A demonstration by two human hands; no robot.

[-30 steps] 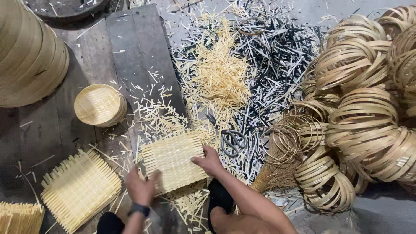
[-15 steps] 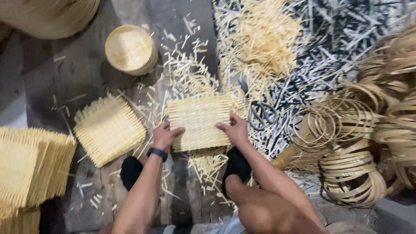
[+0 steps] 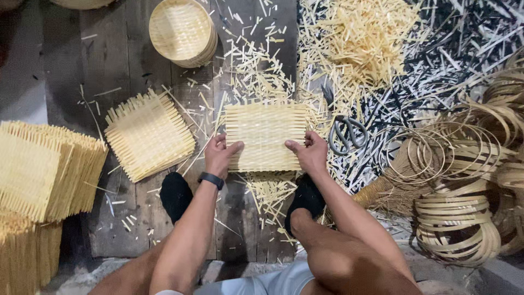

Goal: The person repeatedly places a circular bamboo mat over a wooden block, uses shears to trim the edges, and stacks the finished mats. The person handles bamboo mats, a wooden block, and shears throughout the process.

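Light even and soft, fairly bright over the woven bamboo mat [image 3: 266, 136] at centre; no hard glare anywhere. Dim patches left of the mat, where dark floorboards [image 3: 117, 60] swallow detail. Faint soft shadows sit just under the mat's near edge and below the feet. Focus sharp at the mat; strips far right of it look slightly smeared. Mild wide-angle stretching toward the frame corners.

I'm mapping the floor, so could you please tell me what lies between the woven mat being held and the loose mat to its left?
In the head view, only scattered bamboo slivers on dark planks separate the held mat from the loose mat.
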